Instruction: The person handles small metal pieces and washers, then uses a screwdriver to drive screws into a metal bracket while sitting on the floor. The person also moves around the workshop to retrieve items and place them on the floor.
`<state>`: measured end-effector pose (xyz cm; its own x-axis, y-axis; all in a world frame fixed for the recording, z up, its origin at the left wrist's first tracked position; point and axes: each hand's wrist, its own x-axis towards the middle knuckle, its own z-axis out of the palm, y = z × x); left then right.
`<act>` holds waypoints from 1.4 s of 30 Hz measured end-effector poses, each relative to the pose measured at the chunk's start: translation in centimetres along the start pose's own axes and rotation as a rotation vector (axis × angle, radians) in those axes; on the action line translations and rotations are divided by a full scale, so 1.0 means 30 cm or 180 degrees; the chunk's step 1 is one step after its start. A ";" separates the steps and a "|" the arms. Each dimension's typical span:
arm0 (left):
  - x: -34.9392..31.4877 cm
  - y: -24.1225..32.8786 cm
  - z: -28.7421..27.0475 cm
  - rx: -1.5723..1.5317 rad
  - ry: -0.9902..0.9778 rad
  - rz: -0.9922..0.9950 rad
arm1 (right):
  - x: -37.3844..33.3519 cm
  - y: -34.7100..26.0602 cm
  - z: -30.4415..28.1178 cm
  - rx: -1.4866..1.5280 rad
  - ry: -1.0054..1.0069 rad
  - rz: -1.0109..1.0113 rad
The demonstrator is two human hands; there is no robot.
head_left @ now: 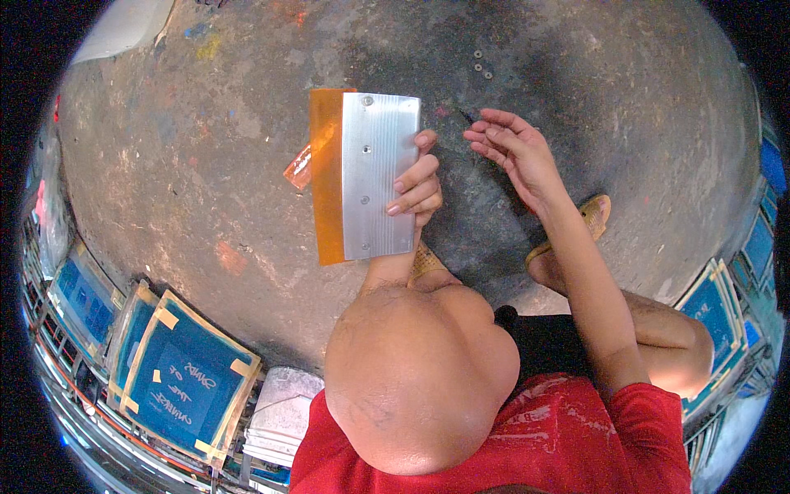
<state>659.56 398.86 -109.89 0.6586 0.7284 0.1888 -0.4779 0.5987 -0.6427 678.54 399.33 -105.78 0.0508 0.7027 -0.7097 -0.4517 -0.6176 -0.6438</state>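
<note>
My left hand point(418, 183) grips a squeegee by the right edge of its ribbed aluminium holder point(382, 177), fingers curled over the face. The thumb is hidden behind it. Along the holder's left side runs a translucent orange blade point(328, 177). A row of several round holes or fastener heads marks the metal. To the right, apart from the squeegee, my right hand point(514, 148) pinches a small thin dark piece point(468, 118) at its fingertips; its kind is too small to make out.
Several small washer-like rings point(478, 67) lie on the stained concrete floor point(206, 148). An orange translucent strip point(299, 168) shows beyond the blade. Blue framed printing screens point(185, 379) lean at lower left, beside a white container point(281, 412); more screens point(714, 321) stand at right. My sandalled foot point(592, 216) is near my right forearm.
</note>
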 end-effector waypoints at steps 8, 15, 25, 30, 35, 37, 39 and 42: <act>-0.018 0.111 0.044 0.3690 0.3733 0.1918 | 0.114 -0.030 -0.119 -0.1084 0.0695 -0.0624; -0.006 0.084 0.066 0.7392 0.4333 0.1858 | 0.289 -0.075 -0.084 -0.3621 0.0804 -0.2262; -0.015 0.072 0.076 0.7648 0.4967 0.1332 | 0.388 -0.135 -0.163 -0.2619 0.1631 -0.1866; -0.048 0.110 0.038 0.8405 0.4626 0.1821 | 0.339 -0.098 -0.148 -0.3828 0.0737 -0.2045; -0.070 0.105 0.022 0.8736 0.4298 0.1930 | 0.335 -0.111 -0.123 -0.4058 0.0810 -0.1749; -0.080 0.099 0.031 0.8666 0.4205 0.1981 | 0.330 -0.112 -0.120 -0.4244 0.0781 -0.1840; -0.091 0.100 0.041 0.8618 0.4088 0.2125 | 0.334 -0.115 -0.114 -0.4494 0.0696 -0.2087; -0.101 0.058 0.071 0.9016 0.4235 0.2103 | 0.250 -0.097 -0.067 -0.3780 0.0443 -0.1580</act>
<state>655.50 398.40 -110.02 -0.1977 0.9778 -0.0691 0.7339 0.1944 0.6508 682.04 405.70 -109.80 0.1082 0.9476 -0.3007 0.7009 -0.2872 -0.6529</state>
